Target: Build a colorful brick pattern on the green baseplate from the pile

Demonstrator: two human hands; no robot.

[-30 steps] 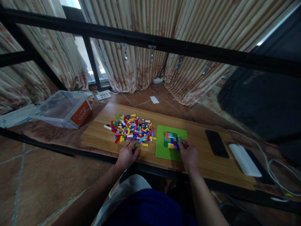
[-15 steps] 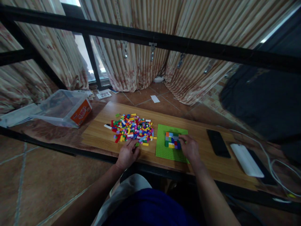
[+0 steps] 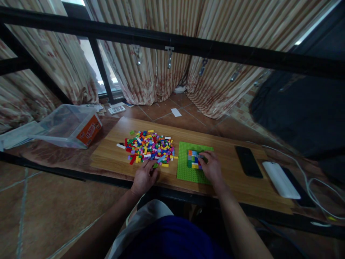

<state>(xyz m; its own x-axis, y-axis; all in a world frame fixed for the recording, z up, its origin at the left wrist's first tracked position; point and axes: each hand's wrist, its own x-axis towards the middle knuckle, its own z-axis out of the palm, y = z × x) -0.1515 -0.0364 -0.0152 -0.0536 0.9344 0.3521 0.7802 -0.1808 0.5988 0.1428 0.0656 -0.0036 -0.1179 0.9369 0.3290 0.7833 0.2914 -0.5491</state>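
Observation:
Multicoloured toy bricks [image 3: 148, 145] lie in a loose pile on the wooden board. My left hand [image 3: 144, 177] rests at the pile's near edge, fingers curled, with a small green brick [image 3: 155, 165] between thumb and fingertips. Right of the pile lies a green baseplate [image 3: 183, 172]. On it stands a rectangular block of bricks [image 3: 190, 158] in orange, blue, green, white, yellow and red. My right hand [image 3: 212, 167] is over the block's right side, thumb and fingers pinched at a small grey brick [image 3: 199, 156]. Its fingers hide part of the block.
A clear plastic box [image 3: 72, 126] with an orange label stands to the left. Right of the baseplate lie a black phone [image 3: 248, 162] and a white device [image 3: 281, 180] near a white cable [image 3: 302, 165]. A black metal bar [image 3: 185, 39] crosses above the board, before striped curtains [image 3: 161, 79].
My right hand has shifted left and slightly farther over the block, covering more of it. My left hand stays by the pile. The whole view has shifted slightly.

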